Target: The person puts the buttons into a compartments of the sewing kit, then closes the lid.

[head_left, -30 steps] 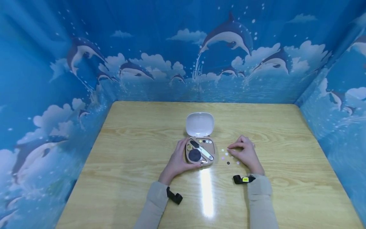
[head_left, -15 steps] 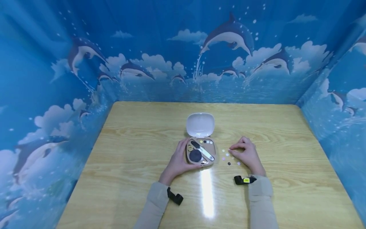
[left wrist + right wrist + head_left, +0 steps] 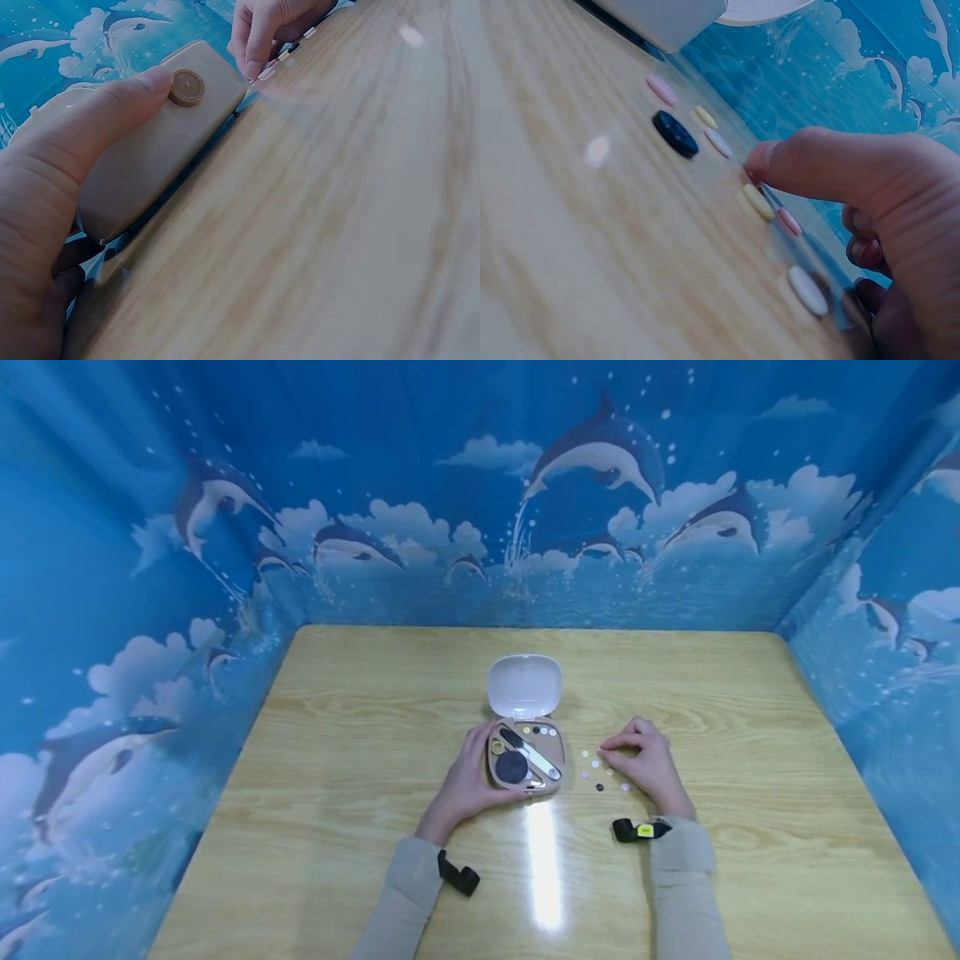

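A beige sewing box (image 3: 557,752) stands on the table with its white lid (image 3: 524,686) raised. My left hand (image 3: 468,781) grips its left side, the thumb pressing near a round brown knob (image 3: 187,88) on the front wall. Inside lie a dark round disc (image 3: 512,767), a slim white-and-black tool (image 3: 538,760) and several buttons along the back. To the box's right, my right hand (image 3: 648,768) pinches a small reddish button (image 3: 751,175) at the tabletop, mostly hidden by the thumb. Around it lie a black button (image 3: 675,135), a yellow button (image 3: 758,202) and a white button (image 3: 808,291).
More loose buttons, among them a pink button (image 3: 662,90), lie between the box and my right hand. The wood-grain table (image 3: 360,710) is enclosed at the back and sides by a blue dolphin-print curtain (image 3: 420,452).
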The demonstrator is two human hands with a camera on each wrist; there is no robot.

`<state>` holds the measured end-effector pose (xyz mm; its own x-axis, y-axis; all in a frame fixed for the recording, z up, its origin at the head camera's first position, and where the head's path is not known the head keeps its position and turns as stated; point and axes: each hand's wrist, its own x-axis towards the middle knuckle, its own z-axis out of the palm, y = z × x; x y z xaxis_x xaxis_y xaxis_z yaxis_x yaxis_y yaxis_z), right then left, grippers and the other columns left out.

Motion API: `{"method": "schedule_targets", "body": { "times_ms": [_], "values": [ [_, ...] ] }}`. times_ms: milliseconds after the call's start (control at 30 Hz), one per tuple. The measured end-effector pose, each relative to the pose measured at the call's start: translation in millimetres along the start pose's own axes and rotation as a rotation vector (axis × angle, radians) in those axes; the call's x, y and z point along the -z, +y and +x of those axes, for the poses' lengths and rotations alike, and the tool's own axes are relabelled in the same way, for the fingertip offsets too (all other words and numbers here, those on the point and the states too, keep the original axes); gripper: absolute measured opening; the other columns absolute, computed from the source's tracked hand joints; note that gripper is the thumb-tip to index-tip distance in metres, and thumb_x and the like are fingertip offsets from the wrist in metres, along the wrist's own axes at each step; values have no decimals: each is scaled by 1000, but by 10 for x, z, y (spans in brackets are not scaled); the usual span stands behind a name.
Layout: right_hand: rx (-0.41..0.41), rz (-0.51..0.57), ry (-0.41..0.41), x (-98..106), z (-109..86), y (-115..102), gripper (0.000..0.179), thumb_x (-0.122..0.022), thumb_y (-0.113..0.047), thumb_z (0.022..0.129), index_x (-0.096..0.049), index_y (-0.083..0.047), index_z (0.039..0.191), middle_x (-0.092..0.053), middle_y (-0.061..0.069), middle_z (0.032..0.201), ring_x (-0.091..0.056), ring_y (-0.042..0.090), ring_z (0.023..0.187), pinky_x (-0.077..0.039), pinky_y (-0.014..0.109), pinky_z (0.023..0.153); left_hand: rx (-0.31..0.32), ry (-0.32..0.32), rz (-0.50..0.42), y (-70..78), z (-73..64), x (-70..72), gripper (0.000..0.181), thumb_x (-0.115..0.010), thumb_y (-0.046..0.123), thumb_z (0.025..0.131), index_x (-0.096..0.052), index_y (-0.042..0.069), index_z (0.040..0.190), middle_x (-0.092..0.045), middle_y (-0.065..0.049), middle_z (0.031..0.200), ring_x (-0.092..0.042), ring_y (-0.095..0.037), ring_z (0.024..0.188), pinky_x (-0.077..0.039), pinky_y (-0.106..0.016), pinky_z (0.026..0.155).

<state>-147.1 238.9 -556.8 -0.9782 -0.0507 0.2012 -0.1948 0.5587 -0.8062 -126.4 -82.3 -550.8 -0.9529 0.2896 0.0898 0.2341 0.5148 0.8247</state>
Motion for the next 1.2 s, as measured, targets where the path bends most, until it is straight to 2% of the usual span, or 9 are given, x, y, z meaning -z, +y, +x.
{"method": "schedule_targets", "body": {
  "times_ms": [500, 767, 1000, 1200],
  "values": [
    [27, 3, -3, 18, 29, -112, 15, -83, -19, 69, -75, -15, 81, -50, -1, 80, -42, 13, 80, -36, 24, 73, -4, 2, -9, 6, 0, 17, 126, -87, 55, 50, -17, 24, 150, -24, 8, 149, -35, -24, 132, -34, -51, 105],
    [-5, 41, 16, 26, 100, -241, 15, -82, -18, 71, -74, -13, 83, -47, 2, 82, -40, 14, 83, -35, 26, 74, -9, 8, -16, -9, 4, 17, 127, -87, 55, 49, -17, 25, 151, -25, 8, 149, -35, -23, 132, -34, -51, 105],
    [18, 97, 22, -35, 156, -346, 14, -82, -16, 71, -75, -12, 81, -48, 7, 82, -40, 18, 83, -34, 27, 73, -25, 17, -17, -8, 6, 18, 126, -87, 54, 49, -18, 25, 150, -26, 8, 148, -35, -23, 132, -34, -52, 105],
    [61, 115, -11, -106, 207, -472, 11, -81, -17, 72, -75, -15, 81, -47, 7, 81, -39, 18, 81, -34, 28, 70, -48, 28, -23, -5, 4, 9, 124, -88, 52, 49, -22, 23, 149, -29, 9, 145, -37, -20, 130, -34, -48, 106]
  ]
}}
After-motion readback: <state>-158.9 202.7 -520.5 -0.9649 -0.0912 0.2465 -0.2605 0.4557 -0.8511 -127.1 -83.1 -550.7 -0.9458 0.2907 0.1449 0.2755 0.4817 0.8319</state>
